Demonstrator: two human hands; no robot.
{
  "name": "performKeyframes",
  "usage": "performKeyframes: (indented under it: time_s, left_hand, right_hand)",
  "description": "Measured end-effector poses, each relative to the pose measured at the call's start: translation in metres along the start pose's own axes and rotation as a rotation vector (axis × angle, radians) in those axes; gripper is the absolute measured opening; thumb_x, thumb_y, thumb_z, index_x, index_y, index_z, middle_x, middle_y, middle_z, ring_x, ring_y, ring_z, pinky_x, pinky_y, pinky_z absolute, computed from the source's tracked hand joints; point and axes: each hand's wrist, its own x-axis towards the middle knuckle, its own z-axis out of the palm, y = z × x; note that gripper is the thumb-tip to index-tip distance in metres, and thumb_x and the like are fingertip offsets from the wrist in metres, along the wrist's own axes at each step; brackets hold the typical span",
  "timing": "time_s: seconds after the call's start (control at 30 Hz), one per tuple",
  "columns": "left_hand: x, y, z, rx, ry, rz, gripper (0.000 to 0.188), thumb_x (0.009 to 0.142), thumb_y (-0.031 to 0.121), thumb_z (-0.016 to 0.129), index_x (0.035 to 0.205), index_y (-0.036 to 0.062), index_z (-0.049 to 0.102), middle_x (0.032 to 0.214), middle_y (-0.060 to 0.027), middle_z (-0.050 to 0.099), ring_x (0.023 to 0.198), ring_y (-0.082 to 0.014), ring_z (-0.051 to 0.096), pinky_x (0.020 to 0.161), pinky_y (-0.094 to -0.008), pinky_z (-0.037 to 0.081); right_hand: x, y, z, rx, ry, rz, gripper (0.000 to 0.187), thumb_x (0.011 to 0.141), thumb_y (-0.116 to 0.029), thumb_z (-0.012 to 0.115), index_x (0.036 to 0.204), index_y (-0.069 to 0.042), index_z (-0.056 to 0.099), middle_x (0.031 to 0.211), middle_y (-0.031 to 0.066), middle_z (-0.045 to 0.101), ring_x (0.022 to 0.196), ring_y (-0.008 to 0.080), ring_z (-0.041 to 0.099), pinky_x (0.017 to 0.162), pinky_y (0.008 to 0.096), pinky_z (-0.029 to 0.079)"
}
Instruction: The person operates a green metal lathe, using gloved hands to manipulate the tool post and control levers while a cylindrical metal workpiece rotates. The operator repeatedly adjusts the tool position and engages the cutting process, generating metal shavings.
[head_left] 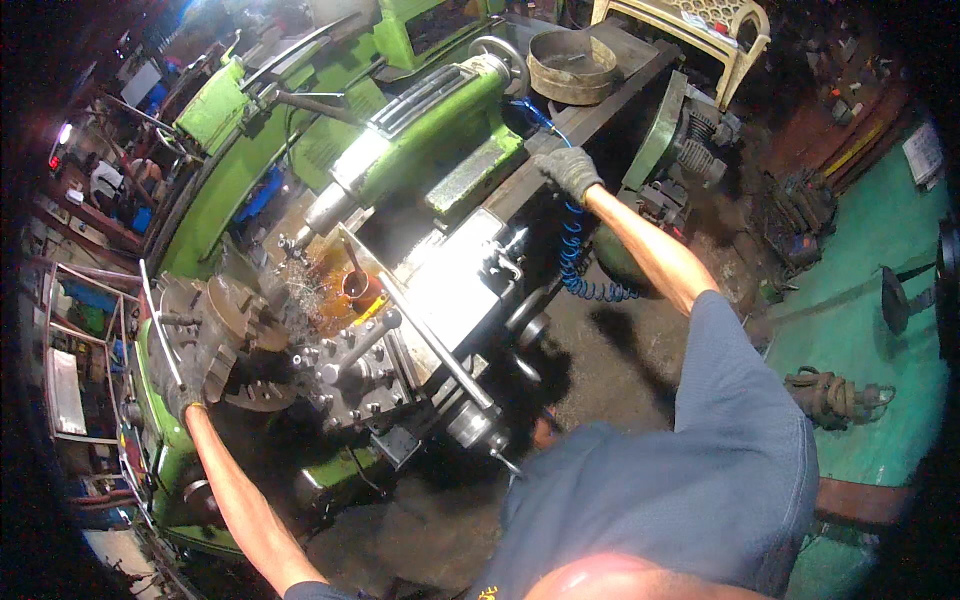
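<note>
My left hand, in a dark glove, is at the lower end of a long metal bar and looks closed on it. The bar crosses a short stem beside the lathe chuck, like a chuck key's handle; shade hides most of the fingers. At the upper right, my gloved right hand is closed round a thin blue air hose just behind a blue air gun. Coiled blue hose hangs below this hand. Between my arms is the tool post, studded with bolts.
The green tailstock stands beyond the carriage. A round metal pan rests on the bed's far end, near a beige plastic chair. Metal shavings lie by a small brown pot. A motor stands at right.
</note>
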Motion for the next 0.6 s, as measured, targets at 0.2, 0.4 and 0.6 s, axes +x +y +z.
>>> performKeyframes:
  time_s: [0.2,0.4,0.6]
  left_hand:
    - [-0.027,0.044,-0.075,-0.057,-0.044,-0.205,0.070,0.079,0.059,0.061,0.133,0.0176,0.044,0.123,-0.0176,0.050,0.106,-0.0423,0.055,0.088,-0.0526,0.046]
    - [-0.031,0.085,-0.112,-0.062,-0.201,-0.345,0.103,0.073,0.061,0.063,0.160,0.0224,0.023,0.160,-0.0210,0.028,0.129,-0.0552,0.048,0.105,-0.0591,0.043]
    - [-0.024,0.038,-0.066,-0.001,-0.070,-0.170,0.092,0.078,0.056,0.062,0.157,0.0228,0.030,0.161,-0.0156,0.029,0.141,-0.0426,0.039,0.111,-0.0551,0.038]
  right_hand:
    - [0.060,-0.094,-0.007,0.214,-0.146,0.304,0.026,0.081,-0.037,0.071,0.091,-0.013,0.075,0.097,0.0120,0.074,0.086,0.0319,0.070,0.081,0.0422,0.054]
    - [0.139,-0.121,-0.002,0.089,-0.010,0.085,0.026,0.085,-0.032,0.064,0.101,-0.016,0.075,0.103,0.0138,0.073,0.100,0.0318,0.069,0.090,0.0439,0.053]
    - [0.217,-0.131,0.017,-0.288,-0.016,-0.020,0.034,0.086,-0.028,0.059,0.118,-0.019,0.070,0.118,0.0158,0.068,0.111,0.0340,0.065,0.097,0.0465,0.050]
